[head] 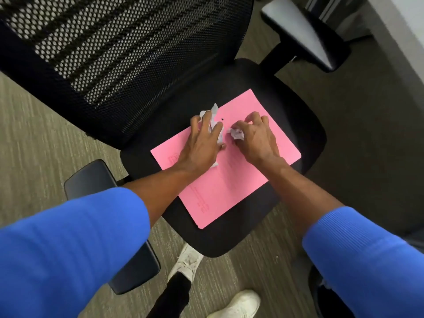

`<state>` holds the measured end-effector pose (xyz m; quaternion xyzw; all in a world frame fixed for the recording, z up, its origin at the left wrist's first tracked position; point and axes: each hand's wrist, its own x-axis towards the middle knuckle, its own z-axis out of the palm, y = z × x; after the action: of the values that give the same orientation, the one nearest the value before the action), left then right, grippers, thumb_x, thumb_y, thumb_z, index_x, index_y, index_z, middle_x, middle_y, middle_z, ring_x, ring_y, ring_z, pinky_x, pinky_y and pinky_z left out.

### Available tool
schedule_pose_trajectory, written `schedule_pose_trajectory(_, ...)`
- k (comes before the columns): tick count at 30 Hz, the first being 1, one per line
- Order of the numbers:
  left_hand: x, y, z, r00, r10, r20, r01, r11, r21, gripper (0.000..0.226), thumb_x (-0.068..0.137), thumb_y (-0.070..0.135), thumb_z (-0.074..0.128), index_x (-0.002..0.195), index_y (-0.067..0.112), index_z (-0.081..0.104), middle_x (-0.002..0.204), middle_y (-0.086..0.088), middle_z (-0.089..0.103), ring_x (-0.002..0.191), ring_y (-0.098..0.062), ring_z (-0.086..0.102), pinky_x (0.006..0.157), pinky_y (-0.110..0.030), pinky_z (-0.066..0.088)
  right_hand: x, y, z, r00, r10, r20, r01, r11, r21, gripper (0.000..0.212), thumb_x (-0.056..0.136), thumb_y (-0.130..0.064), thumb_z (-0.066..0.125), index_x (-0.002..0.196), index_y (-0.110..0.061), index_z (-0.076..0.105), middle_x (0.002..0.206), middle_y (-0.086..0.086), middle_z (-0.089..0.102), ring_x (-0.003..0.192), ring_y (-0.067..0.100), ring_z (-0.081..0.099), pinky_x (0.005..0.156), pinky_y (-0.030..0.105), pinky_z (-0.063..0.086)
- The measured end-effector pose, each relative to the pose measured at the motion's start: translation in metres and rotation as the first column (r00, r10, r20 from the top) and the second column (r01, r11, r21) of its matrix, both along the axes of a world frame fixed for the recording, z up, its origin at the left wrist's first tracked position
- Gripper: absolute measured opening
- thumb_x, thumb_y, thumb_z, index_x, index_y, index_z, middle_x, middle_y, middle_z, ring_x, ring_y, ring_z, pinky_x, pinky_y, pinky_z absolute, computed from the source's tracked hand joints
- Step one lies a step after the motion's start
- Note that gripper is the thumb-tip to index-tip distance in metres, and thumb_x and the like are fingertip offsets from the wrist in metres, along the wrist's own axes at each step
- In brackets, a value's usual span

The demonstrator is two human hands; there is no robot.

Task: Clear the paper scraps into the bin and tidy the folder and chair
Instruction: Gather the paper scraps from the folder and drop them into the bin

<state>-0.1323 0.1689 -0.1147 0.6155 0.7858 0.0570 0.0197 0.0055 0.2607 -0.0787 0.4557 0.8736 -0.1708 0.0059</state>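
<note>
A pink folder point(231, 180) lies flat on the black seat point(296, 111) of an office chair. My left hand point(202, 143) rests on the folder's upper part, its fingers spread over crumpled white paper scraps point(214, 113). Beside it, my right hand point(254, 136) curls around a small crumpled white scrap point(236, 133) on the folder. Part of the scraps is hidden under my left palm. No bin is in view.
The chair's mesh backrest point(114, 49) rises at the upper left. Its armrests stand at the lower left point(91, 180) and upper right point(305, 31). Grey carpet point(34, 143) surrounds the chair. My white shoes point(188, 260) stand just below the seat's front edge.
</note>
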Motion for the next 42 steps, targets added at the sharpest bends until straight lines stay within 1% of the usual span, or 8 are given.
schedule_pose_trajectory(4,0.003,-0.01,-0.003,0.986,-0.072,-0.147,0.067,0.997,-0.033,0.084,0.076,0.054,0.089,0.137,0.008,0.056,0.146,-0.012,0.052,0.12,-0.029,0.05,0.107,-0.038,0.051,0.009,-0.013,-0.005,0.995,-0.058,-0.077,0.059,0.998,0.008,0.027,0.101,-0.023,0.071,0.125,-0.011,0.076,0.125,0.01,0.062,0.111,0.029,0.056,0.076,0.032,0.046)
schedule_pose_trajectory(11,0.015,-0.016,0.003,0.98,0.045,0.194,-0.063,0.994,0.087,0.04,0.102,0.019,0.067,0.14,0.008,0.058,0.143,-0.01,0.056,0.122,-0.025,0.052,0.104,-0.034,0.051,0.03,-0.036,-0.011,0.958,-0.206,-0.197,0.194,0.978,-0.08,0.022,0.096,-0.018,0.076,0.115,-0.009,0.08,0.114,0.004,0.065,0.099,0.022,0.062,0.077,0.023,0.05)
schedule_pose_trajectory(14,0.017,-0.018,0.01,0.96,0.097,0.262,-0.129,0.986,0.106,0.037,0.102,0.01,0.064,0.139,0.008,0.061,0.14,-0.01,0.057,0.124,-0.024,0.052,0.103,-0.031,0.049,0.043,-0.047,-0.01,0.917,-0.306,-0.255,0.284,0.951,-0.119,0.019,0.096,-0.017,0.076,0.113,-0.011,0.081,0.104,-0.006,0.058,0.091,0.013,0.054,0.067,0.009,0.035)
schedule_pose_trajectory(22,0.02,-0.023,0.042,0.865,0.292,0.408,-0.376,0.916,0.143,0.03,0.099,0.004,0.066,0.128,0.007,0.071,0.127,-0.01,0.062,0.118,-0.028,0.054,0.091,-0.021,0.038,0.07,-0.095,0.002,0.784,-0.507,-0.358,0.409,0.856,-0.315,0.014,0.09,-0.021,0.081,0.104,-0.019,0.083,0.108,-0.005,0.068,0.094,0.013,0.066,0.086,0.032,0.059)
schedule_pose_trajectory(26,0.016,-0.038,0.057,0.808,0.367,0.461,-0.482,0.862,0.158,0.026,0.1,0.009,0.066,0.125,0.011,0.072,0.128,-0.006,0.062,0.122,-0.024,0.054,0.093,-0.011,0.027,0.068,-0.119,0.01,0.816,-0.443,-0.371,0.33,0.884,-0.33,0.016,0.09,-0.021,0.081,0.106,-0.017,0.082,0.115,-0.002,0.068,0.094,0.012,0.066,0.084,0.028,0.057)
schedule_pose_trajectory(33,0.019,-0.071,0.072,0.765,0.45,0.46,-0.556,0.823,0.12,0.03,0.098,0.005,0.069,0.128,0.005,0.071,0.128,-0.015,0.064,0.124,-0.035,0.058,0.104,-0.034,0.042,0.025,-0.123,0.012,0.916,-0.203,-0.346,0.103,0.953,-0.286,0.017,0.092,-0.013,0.08,0.108,-0.01,0.079,0.141,0.004,0.058,0.101,0.025,0.072,0.084,0.031,0.063)
schedule_pose_trajectory(36,0.02,-0.081,0.072,0.76,0.455,0.464,-0.555,0.826,0.101,0.033,0.096,0.004,0.07,0.129,0.005,0.071,0.128,-0.015,0.064,0.124,-0.035,0.059,0.1,-0.028,0.041,0.007,-0.116,0.004,0.949,-0.102,-0.299,0.031,0.971,-0.235,0.015,0.092,-0.009,0.079,0.107,-0.009,0.078,0.152,0.006,0.051,0.102,0.027,0.07,0.082,0.031,0.061)
schedule_pose_trajectory(42,0.019,-0.092,0.067,0.747,0.452,0.488,-0.542,0.839,0.053,0.032,0.096,0.003,0.07,0.128,0.006,0.072,0.128,-0.014,0.064,0.124,-0.033,0.058,0.097,-0.023,0.038,-0.001,-0.11,-0.015,0.965,0.017,-0.262,-0.062,0.985,-0.162,0.023,0.093,-0.007,0.075,0.116,-0.008,0.076,0.134,0.009,0.061,0.097,0.029,0.068,0.081,0.04,0.065)
